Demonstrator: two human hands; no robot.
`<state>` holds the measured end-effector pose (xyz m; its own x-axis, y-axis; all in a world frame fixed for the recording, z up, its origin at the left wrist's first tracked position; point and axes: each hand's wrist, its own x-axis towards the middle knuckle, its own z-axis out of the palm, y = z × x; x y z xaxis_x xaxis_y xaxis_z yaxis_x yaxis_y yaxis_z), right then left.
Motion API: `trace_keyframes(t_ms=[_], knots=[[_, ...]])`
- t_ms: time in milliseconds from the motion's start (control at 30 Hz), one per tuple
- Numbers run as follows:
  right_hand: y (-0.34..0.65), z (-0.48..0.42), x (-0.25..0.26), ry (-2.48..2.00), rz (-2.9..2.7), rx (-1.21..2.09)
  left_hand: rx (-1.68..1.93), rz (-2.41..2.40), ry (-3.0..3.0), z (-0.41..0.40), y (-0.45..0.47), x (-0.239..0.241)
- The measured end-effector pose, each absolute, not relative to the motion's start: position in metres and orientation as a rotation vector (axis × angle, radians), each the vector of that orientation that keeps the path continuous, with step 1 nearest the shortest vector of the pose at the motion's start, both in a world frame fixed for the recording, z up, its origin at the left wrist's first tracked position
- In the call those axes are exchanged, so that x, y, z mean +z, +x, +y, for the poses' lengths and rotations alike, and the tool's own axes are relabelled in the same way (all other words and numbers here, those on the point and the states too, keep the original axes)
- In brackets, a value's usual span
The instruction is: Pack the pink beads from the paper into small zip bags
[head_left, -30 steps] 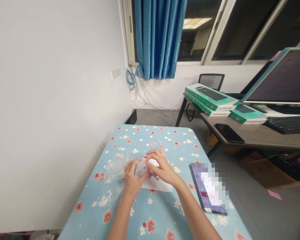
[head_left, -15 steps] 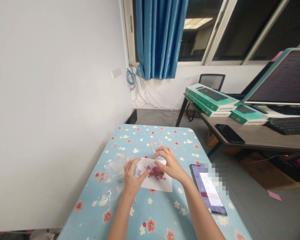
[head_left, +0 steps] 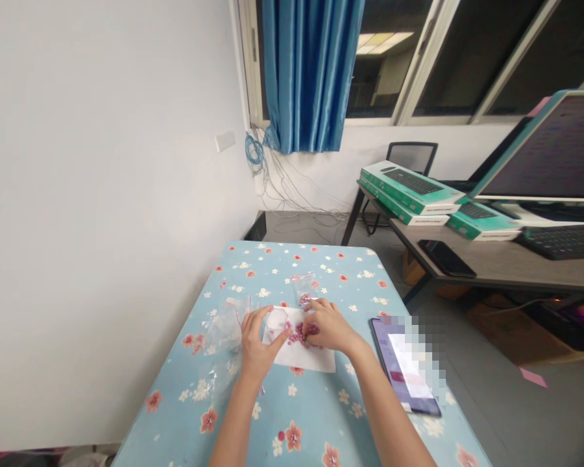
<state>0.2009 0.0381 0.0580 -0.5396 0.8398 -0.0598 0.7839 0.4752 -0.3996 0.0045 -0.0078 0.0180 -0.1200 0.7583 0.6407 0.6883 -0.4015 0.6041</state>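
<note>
A white sheet of paper (head_left: 304, 360) lies on the table with a loose pile of small pink beads (head_left: 298, 334) on it. My right hand (head_left: 331, 326) is over the right side of the pile, fingers bent down and pressed together among the beads; what they pinch is hidden. Thumb and fingers spread, my left hand (head_left: 257, 340) rests at the paper's left edge, its thumb tip beside the beads. A faint round, clear outline (head_left: 276, 318) shows on the paper between that thumb and fingers. Just beyond my right hand lies a small clear zip bag (head_left: 302, 283) with several pink beads in it.
Crumpled clear plastic bags (head_left: 221, 331) lie left of my left hand. A phone (head_left: 403, 370) with its screen lit lies at the table's right edge. One pink bead (head_left: 281, 436) sits near the front. A desk (head_left: 496, 275) with keyboard boxes (head_left: 411, 191) stands to the right.
My right hand has lowered into the bead pile, and its fingers have closed. Beads in the clear bag now show past it. My left hand stays in place.
</note>
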Motion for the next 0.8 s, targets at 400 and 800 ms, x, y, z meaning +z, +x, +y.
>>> trace_keyframes(t_ms=[400, 800], knots=[[0.192, 0.033, 0.053, -1.424, -2.586, 0.499, 1.549, 1.676, 2.039, -0.008, 0.004, 0.018], [0.189, 0.033, 0.057, -1.433, -2.575, 0.439, 1.559, 1.684, 2.026, -0.009, 0.005, 0.019]])
